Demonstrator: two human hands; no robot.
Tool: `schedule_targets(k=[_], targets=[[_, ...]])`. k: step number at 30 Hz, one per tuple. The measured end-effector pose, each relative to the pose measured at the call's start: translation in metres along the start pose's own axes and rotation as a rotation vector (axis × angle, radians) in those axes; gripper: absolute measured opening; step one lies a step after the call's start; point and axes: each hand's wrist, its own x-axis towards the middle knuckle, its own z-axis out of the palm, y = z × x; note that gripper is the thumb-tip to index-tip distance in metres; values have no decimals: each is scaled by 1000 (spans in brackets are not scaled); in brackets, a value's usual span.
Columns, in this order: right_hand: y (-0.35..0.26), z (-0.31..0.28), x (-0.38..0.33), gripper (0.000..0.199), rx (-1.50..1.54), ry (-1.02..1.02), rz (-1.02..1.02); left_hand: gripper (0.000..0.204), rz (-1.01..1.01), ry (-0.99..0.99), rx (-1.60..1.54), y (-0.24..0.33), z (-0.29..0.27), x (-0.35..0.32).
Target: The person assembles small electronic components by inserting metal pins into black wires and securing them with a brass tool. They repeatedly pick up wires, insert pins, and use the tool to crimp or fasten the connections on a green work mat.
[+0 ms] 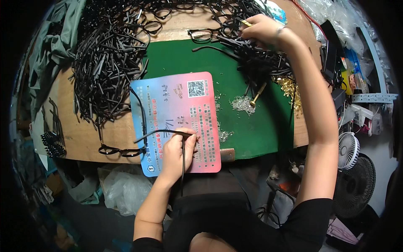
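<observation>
My left hand [178, 153] is closed in a pinch over the printed pink-and-blue mat, holding slim black eyeglass temples [161, 132]. One points left across the mat, another hangs down toward my lap. Small screws [180, 120] lie in little groups on the mat [210, 147]. Reaching far to the upper right, my right hand [264, 32] has curled fingers at the edge of a heap of black temples [260, 63]. What those fingers hold, if anything, is hidden. A yellow-and-black band shows by them.
Another big heap of black temples [107, 71] covers the left. Black eyeglass frames [121, 151] lie near the front edge and along the back. On the green mat [176, 56] are silver bits [242, 105], a brass-coloured tool [257, 95] and gold pieces [289, 90]. Fans [348, 151] stand right.
</observation>
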Motion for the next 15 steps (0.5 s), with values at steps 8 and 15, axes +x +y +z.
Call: schedule_targets(k=[8, 15], targets=[[-8, 13, -104, 19, 260, 28, -58, 10, 17, -139, 44, 7, 17, 2], [-9, 77, -205, 24, -119, 23, -657, 8, -212, 4, -226, 10, 1, -11]])
